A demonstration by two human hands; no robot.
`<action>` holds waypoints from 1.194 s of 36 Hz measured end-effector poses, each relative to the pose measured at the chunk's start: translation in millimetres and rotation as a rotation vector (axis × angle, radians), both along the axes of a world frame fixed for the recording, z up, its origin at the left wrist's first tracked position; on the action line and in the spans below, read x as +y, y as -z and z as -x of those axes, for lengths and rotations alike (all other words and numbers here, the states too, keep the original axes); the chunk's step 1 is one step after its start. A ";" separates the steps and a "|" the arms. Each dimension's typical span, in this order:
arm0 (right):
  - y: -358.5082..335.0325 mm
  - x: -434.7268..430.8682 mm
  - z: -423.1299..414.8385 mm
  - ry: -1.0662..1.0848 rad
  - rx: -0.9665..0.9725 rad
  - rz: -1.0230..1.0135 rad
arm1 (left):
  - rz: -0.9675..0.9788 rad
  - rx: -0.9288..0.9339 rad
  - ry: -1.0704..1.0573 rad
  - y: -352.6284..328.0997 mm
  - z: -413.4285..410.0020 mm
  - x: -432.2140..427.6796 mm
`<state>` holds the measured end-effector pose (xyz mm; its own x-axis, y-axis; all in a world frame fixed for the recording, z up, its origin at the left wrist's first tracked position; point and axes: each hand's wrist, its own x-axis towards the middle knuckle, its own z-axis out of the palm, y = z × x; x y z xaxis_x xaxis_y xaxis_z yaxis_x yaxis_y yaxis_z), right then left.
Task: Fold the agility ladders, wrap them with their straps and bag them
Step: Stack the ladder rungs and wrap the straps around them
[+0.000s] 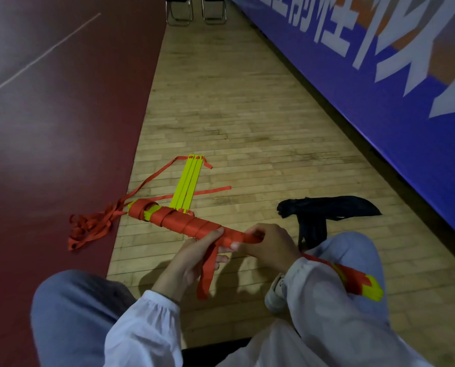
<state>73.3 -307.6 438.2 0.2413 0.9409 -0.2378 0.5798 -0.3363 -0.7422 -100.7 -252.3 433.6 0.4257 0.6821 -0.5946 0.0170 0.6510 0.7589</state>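
- Wooden floor (247, 115): carries every task item; seated position, one knee on each side of the work.
- Unwrapped ladder (188, 184): lies flat just beyond the hands, yellow rungs stacked side by side, orange webbing trailing left into a loose tangle (91, 229). Stiff in the rungs, limp in the webbing, probably light. Take hold across the stacked rungs, never by the webbing, which is likely to snag.
- Wrapped bundle (178, 223): held low between the knees, far end down beside the unwrapped ladder; contact there cannot be told. Judged rigid lengthwise, like a rod. Fabric winding gives good friction but probably slackens once tension drops.
- Black bag (327, 210): slumped on the floor near the right knee. Soft and shapeless; expect to hold the mouth open with one hand.
- Second bundle (359, 283): orange and yellow, partly hidden behind the right leg.
- Right hand (266, 247): fingers curled round the near end of the wrapped bundle, clamping the last turn.
- Left hand (189, 263): palm up under the wrapped bundle, fingers wrapped round it.
- Strap tail (208, 271): hangs limp across the left palm. Pinch close to the bundle to keep the winding tight.
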 end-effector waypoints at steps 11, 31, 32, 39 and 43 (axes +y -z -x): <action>-4.5 7.0 -9.3 -0.140 0.043 0.100 | 0.047 -0.012 0.015 0.7 4.8 -1.9; 4.1 9.4 -9.4 -0.058 0.079 0.082 | 0.108 -0.064 0.035 -2.2 3.8 -0.5; 4.1 8.8 -8.3 -0.046 0.067 0.075 | 0.105 -0.061 0.040 -1.3 4.0 -0.5; -0.2 4.0 1.3 0.025 -0.027 0.035 | 0.090 -0.016 0.038 6.3 2.9 -0.4; -3.4 2.8 6.4 0.052 -0.097 0.015 | 0.106 0.012 0.041 9.4 0.5 0.0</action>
<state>66.8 -304.8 441.5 0.3121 0.9230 -0.2251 0.6302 -0.3785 -0.6779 -101.2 -252.3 424.1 0.4444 0.5974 -0.6676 0.0542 0.7259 0.6856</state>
